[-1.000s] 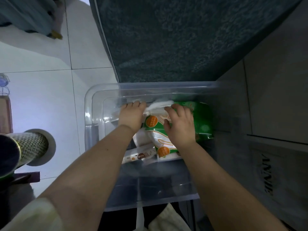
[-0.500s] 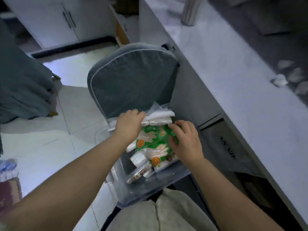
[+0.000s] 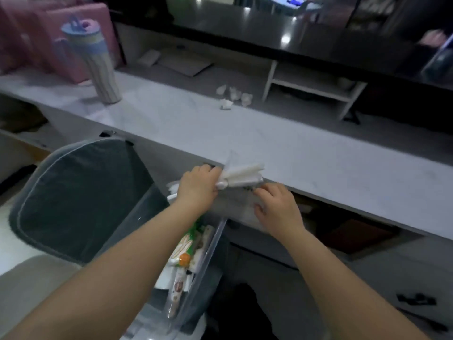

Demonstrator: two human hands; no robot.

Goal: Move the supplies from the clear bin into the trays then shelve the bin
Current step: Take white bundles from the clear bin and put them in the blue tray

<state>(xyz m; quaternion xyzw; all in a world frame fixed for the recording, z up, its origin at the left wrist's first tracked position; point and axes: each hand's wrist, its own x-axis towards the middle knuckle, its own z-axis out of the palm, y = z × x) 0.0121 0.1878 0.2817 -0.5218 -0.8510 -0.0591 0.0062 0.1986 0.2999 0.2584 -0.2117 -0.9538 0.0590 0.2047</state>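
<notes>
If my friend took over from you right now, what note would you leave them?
Left hand: grips a white bundle, lifted above the clear bin at the counter edge.
Right hand: beside the bundle; too blurred to tell if it holds anything.
Bin: the green packet and other packs lie inside.
Done: one bundle is out.
Left: put it in a tray (none in view), empty the bin, shelve it.

White bundle (image 3: 241, 175), green-orange packet (image 3: 187, 244), clear bin (image 3: 208, 251), striped tumbler (image 3: 101, 69)
</notes>
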